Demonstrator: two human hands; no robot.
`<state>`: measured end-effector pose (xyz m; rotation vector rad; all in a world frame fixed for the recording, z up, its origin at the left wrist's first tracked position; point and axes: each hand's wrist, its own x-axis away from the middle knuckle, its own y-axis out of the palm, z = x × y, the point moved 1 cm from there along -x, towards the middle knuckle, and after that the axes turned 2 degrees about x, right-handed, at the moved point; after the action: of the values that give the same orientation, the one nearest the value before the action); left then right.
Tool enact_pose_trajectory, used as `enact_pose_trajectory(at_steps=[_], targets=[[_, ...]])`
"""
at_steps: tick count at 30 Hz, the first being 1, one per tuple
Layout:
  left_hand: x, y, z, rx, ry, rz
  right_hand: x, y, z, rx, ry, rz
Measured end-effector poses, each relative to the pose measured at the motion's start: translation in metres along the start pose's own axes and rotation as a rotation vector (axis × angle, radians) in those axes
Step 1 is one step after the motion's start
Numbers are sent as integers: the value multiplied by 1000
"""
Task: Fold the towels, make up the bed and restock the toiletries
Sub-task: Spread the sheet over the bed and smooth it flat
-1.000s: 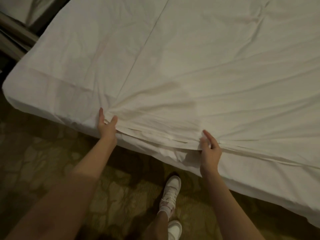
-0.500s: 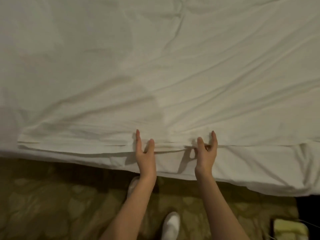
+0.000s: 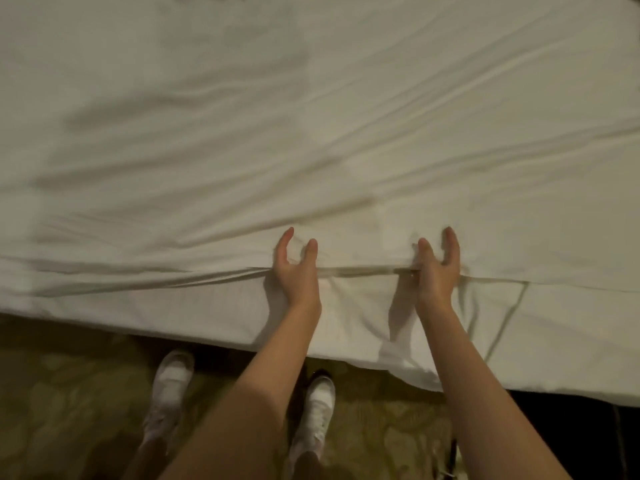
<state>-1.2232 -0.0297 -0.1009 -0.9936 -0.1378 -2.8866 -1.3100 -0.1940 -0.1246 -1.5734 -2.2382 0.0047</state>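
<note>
Standing closer together than a moment ago, the left hand (image 3: 297,271) and right hand (image 3: 437,268) sit at lower centre, fingers spread, pinching nothing, pressing the sheet (image 3: 311,133) hem. Smoothing seems nearly finished; the white sheet stretches upward, lightly creased.

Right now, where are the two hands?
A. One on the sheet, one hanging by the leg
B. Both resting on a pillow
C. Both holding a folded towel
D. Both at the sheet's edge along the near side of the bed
D: the left hand and right hand both sit at the sheet edge on the bed's near side, thumbs and fingers spread on the cloth.
</note>
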Motion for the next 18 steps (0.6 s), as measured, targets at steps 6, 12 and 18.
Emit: enact_pose_trajectory(at_steps=[6,12,18], targets=[[0,24,-21,-144,-8,21,-57,-30,-7,-47,26,73],[20,8,-46,-277,48,-14,-33,-65,13,-82,103,69],[41,-12,-64,-274,23,12,14,-94,36,-85,124,90]])
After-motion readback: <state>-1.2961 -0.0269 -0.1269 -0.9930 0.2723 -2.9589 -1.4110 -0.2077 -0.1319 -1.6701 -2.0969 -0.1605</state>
